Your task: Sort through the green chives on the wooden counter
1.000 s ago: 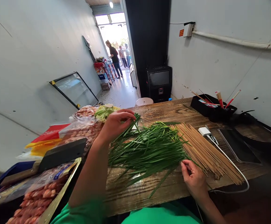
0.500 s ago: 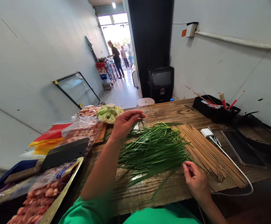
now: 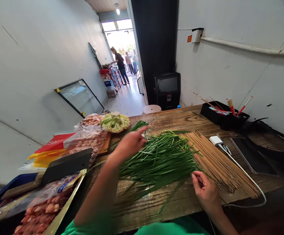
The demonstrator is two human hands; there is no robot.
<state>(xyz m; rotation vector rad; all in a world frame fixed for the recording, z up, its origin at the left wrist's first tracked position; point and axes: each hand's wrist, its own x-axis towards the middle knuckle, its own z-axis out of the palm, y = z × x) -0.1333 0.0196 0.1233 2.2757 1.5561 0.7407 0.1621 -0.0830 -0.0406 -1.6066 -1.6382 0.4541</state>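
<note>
A loose pile of long green chives (image 3: 161,156) lies across the wooden table (image 3: 181,119). To its right is a fan of thin bamboo skewers (image 3: 217,163). My left hand (image 3: 130,143) rests on the left end of the chives, its fingers curled down into the leaves and one finger stretched forward. My right hand (image 3: 205,189) sits near the table's front edge, where the chive ends meet the skewers. Its fingers are curled in toward the palm, and what they hold is too thin to name.
At the left are a cauliflower piece (image 3: 115,121), bags of meat (image 3: 88,138), a cleaver (image 3: 63,164) and a tray of meat (image 3: 41,212). At the right are a black holder of chopsticks (image 3: 223,116), a white charger with its cable (image 3: 215,140) and a dark tablet (image 3: 253,156). People stand far down the corridor (image 3: 119,65).
My left hand was lifted, pinching a chive; it has dropped onto the left end of the pile. My right hand has hardly moved. The view has shifted slightly.
</note>
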